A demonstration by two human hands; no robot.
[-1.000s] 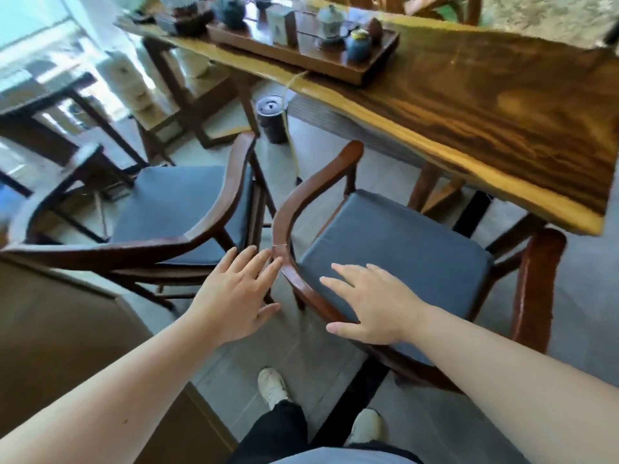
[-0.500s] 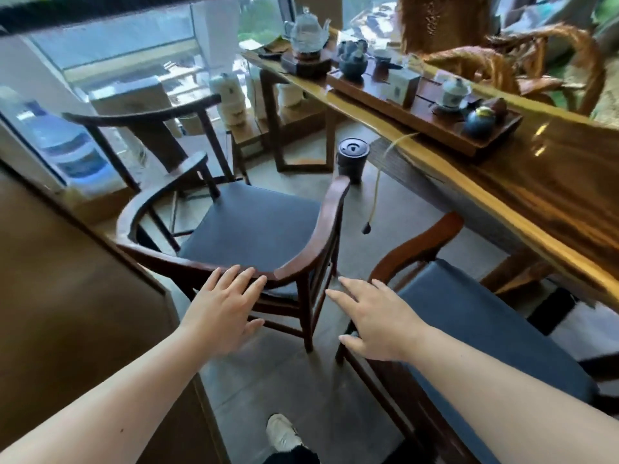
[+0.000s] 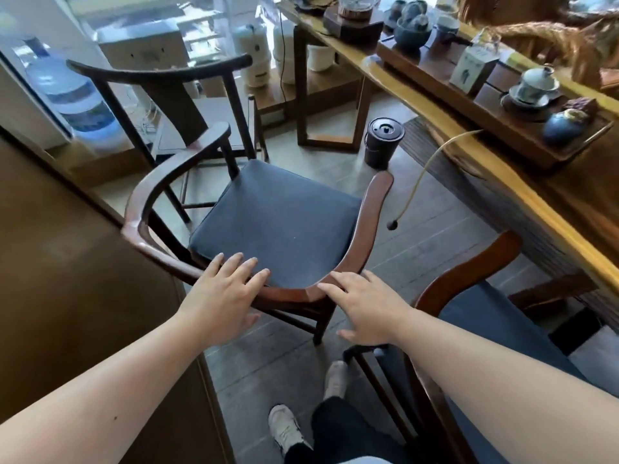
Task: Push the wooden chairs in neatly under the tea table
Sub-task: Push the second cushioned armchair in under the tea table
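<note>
A: Where are the hands?

B: Both sit low in the centre of the frame, on the curved back rail of the chair (image 3: 278, 212). The left hand (image 3: 221, 296) lies flat with fingers spread over the rail's left part. The right hand (image 3: 365, 306) is open too, fingertips touching the rail's right corner. Neither is clamped round the wood.

A: And that chair?

B: Mid-frame, dark cushion showing in full, standing on the floor clear of the table (image 3: 502, 182), which runs down the right side from the top. Its right arm points toward the table edge.

A: Any other chairs?

B: A second chair (image 3: 485, 306) at lower right, just beside the right forearm, nearer the table. A darker third chair (image 3: 167, 82) stands upper left, behind the first one.
</note>
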